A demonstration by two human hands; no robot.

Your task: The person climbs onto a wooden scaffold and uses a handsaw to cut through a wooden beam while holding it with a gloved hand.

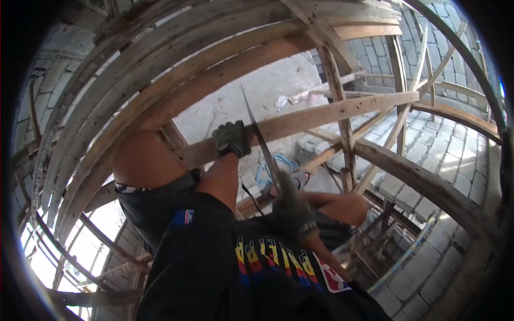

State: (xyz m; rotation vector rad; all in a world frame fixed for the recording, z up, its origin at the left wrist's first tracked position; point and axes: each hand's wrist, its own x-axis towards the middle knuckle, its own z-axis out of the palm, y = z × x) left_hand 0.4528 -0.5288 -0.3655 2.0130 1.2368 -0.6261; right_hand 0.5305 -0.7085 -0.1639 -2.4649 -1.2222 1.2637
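A long wooden plank runs across in front of me, rising to the right. My left hand, in a dark glove, is closed over the plank left of centre. My right hand, gloved too and slightly blurred, is wrapped round the handle end of a handsaw. The fingers hide that handle. Its long thin blade points away from me and crosses the plank just right of my left hand. My bent knees are on both sides of this work, with a sandalled foot below the plank.
Thick timber beams curve along the left and top. Upright posts and cross braces stand to the right, before a grey block wall. A concrete floor lies far below. Blue hose or rope shows under the plank.
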